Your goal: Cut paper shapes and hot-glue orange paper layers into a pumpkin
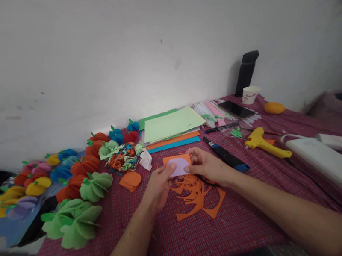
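Note:
My left hand (159,185) and my right hand (205,166) together pinch a small orange paper piece (171,160) with a pale lilac half-round template (179,166) laid on it, held just above the table. Both hands are closed on its edges, left thumb on the left side, right fingers on the right. Below them lie orange paper offcuts (198,197) on the red checked tablecloth (225,227). A stack of cut orange shapes (130,180) rests to the left of my left hand.
Several paper pumpkins, green (72,221), orange (82,164), yellow and blue, line the left side. Coloured paper sheets (172,124) lie at the back. A yellow glue gun (264,142), marker (221,128), phone (235,109), paper cup (250,94) and white box (329,165) sit at the right.

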`<state>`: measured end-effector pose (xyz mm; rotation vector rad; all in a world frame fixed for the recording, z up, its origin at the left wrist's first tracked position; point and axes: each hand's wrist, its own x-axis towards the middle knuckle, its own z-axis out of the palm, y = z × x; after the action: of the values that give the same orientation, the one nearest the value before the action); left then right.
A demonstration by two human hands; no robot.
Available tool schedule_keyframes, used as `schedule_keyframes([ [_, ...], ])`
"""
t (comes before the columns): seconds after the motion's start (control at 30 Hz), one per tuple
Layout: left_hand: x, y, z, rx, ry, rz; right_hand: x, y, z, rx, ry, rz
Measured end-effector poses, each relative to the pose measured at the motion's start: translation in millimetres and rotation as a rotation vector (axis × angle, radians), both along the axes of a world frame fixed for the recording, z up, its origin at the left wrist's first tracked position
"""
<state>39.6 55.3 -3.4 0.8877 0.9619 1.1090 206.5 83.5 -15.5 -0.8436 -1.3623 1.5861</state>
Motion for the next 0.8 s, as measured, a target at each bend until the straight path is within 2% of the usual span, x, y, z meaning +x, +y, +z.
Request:
schedule_keyframes([
  [0.3,5,0,-4.7,0.036,0.156,0.040,-1,-2,-3.4,0.017,-0.046,0.041],
  [0.5,3,-1,-11.7,0.016,0.130,0.001,0,-1,-6.5,0.028,-0.117,0.045],
  [0.8,7,-2,-6.7,-0.077,0.120,0.040,-3,-4,-4.6,-0.009,-0.053,0.104],
])
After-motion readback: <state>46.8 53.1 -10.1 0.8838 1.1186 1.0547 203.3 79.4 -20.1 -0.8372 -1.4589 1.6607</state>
